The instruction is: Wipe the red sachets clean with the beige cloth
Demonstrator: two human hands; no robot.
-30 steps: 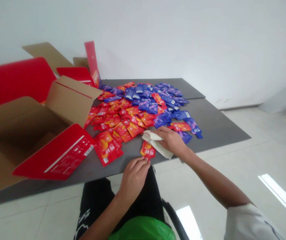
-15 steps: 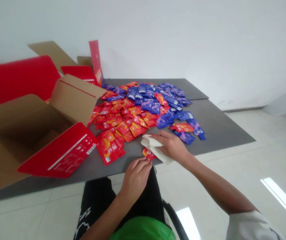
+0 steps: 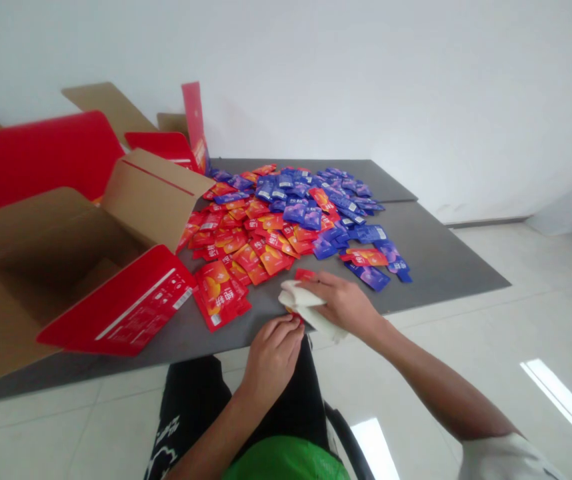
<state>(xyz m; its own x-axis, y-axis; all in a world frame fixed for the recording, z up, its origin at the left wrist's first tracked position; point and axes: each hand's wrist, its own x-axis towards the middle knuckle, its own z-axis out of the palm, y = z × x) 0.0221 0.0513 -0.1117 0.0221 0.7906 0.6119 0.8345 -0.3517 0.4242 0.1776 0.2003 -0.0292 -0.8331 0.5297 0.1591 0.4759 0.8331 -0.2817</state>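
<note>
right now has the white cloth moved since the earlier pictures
Yes: the white cloth, under the right hand, has moved toward the person, and now reaches further past the table's near edge.

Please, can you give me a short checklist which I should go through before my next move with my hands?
1. Right hand holds the white cloth: ok.
2. Left hand has its fingertips at the red sachet: ok. Firm grip on it: cannot tell.
3. Red sachet fully visible: not ok, the cloth covers most of it.
4. Second red sachet lies flat just beyond the right hand: ok.
5. Both hands apart from the carton's red flap: ok.
</note>
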